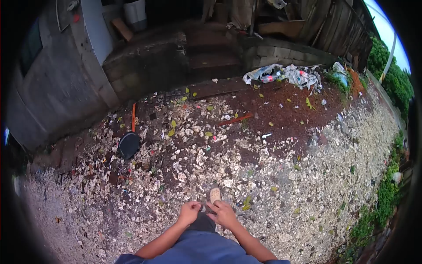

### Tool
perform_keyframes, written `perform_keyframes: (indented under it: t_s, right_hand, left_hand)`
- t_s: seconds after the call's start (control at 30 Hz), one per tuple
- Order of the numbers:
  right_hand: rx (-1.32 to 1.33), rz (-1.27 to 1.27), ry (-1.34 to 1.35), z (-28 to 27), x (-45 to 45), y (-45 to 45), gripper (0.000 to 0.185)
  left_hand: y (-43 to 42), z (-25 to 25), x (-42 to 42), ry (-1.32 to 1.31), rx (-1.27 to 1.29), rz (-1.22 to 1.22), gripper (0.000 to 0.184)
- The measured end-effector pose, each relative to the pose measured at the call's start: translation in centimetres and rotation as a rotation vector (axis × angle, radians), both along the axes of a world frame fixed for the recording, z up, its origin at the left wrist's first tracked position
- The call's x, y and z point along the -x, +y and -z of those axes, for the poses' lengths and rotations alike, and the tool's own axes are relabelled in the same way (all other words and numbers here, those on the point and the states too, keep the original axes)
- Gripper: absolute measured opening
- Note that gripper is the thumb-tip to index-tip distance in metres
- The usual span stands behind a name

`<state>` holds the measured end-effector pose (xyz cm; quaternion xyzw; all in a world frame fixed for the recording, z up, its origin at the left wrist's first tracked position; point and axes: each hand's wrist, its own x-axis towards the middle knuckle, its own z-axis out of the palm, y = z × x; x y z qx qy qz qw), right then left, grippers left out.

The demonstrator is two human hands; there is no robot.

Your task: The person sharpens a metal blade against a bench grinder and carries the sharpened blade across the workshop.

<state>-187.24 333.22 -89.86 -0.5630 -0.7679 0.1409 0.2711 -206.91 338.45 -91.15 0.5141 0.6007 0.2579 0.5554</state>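
Just in front of my blue shirt point(202, 248), both hands are held close together over the gravel. My left hand point(189, 212) has its fingers curled in and pressed together; whatever may be between them is too small to make out. Beside it on the right, my right hand point(223, 214) has its fingers apart, pointing toward the left hand, with nothing visible in them. A light-coloured shoe point(215, 195) shows on the ground just beyond the hands.
A round black object point(129, 145) lies by an orange stick point(133, 116) at left. Another reddish strip point(235, 119) lies ahead. Plastic litter point(303, 78) sits against a low block wall point(281, 55). Dark steps point(213, 59) rise behind; green plants point(387, 193) line the right edge.
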Motion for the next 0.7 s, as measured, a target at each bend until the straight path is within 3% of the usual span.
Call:
perform_keyframes:
  t_s: [0.13, 0.17, 0.33, 0.43, 0.5, 0.6, 0.7]
  right_hand:
    - [0.141, -0.019, -0.010, -2.1, -6.3, 14.5, 0.054]
    - [0.146, -0.020, -0.038, -3.4, -8.3, 17.8, 0.053]
    - [0.243, 0.076, -0.068, -8.6, -16.8, 32.9, 0.052]
    - [0.166, 0.086, 0.088, -7.5, -20.7, 43.0, 0.053]
    - [0.149, 0.031, 0.067, -5.4, -23.5, 51.1, 0.054]
    - [0.271, -0.043, -0.002, -4.0, -27.6, 62.8, 0.055]
    - [0.230, -0.123, 0.046, -4.7, -31.1, 76.5, 0.055]
  left_hand:
    - [14.7, 0.1, -5.5, 0.109, -0.017, 0.018, 0.018]
    - [18.2, -3.5, -7.5, 0.137, 0.010, 0.047, 0.019]
    - [34.6, -6.6, -16.2, 0.137, 0.003, 0.155, 0.019]
    - [45.0, -4.3, -20.2, 0.054, 0.001, 0.140, 0.018]
    - [53.1, -3.1, -23.0, 0.083, 0.100, 0.151, 0.018]
    - [64.2, 0.4, -25.8, -0.133, 0.211, 0.021, 0.017]
    - [75.8, -1.7, -28.6, -0.054, 0.231, -0.059, 0.012]
